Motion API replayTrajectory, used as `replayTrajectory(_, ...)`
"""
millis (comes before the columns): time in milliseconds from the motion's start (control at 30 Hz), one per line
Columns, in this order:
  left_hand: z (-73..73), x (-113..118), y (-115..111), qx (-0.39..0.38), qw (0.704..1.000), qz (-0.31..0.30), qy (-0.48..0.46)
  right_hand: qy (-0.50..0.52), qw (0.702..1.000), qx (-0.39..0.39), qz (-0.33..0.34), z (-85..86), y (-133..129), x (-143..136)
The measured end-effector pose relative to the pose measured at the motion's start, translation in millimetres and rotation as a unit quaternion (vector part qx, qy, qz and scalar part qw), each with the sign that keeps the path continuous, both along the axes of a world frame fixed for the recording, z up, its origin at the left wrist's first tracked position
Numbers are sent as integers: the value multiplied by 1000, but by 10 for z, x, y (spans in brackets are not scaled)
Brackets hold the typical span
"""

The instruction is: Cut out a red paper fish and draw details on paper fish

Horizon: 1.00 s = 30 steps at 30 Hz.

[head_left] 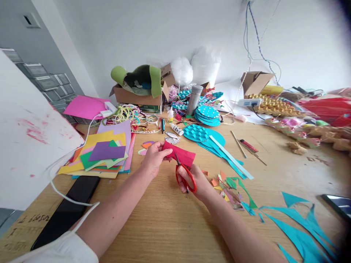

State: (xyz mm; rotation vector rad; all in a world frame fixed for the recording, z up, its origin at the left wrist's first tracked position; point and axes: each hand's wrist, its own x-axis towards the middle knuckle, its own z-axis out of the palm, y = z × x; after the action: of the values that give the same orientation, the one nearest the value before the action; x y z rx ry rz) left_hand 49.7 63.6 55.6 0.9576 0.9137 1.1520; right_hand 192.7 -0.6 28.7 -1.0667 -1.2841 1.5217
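A piece of red paper (pixel 184 155) is pinched at its left end between the thumb and fingers of my left hand (pixel 155 157). My right hand (pixel 197 179) grips red-handled scissors (pixel 194 179), fingers through the loops. The dark blades point up and left and lie against the lower left part of the paper, close to my left thumb. How far the blades are parted I cannot tell. Just behind my left hand, small paper ovals (pixel 148 144) in orange, purple and green lie on the table. Paper scraps (pixel 223 186) of several colours are scattered right of my right hand.
Stacked coloured paper (pixel 106 151) lies at left, near a black phone (pixel 67 208) crossed by a white cable (pixel 64 199). Blue paper discs and strips (pixel 219 146) sit behind, with a white glue bottle (pixel 177 129). Blue offcuts (pixel 298 223) spread at front right.
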Motion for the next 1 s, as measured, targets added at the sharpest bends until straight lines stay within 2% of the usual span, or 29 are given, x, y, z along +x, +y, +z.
replayTrajectory(267, 14, 4, -8, -37, 999, 4, -5, 33, 999, 11, -29, 11, 18, 24)
replayTrajectory(600, 6, -19, 0, -59, 995, -77, 17, 86, 996, 6, -8, -42, 40, 47)
replayTrajectory(1000, -16, -26, -4, -50, 990, -108, 74, 70, 997, 20, 19, -52, 24, 57)
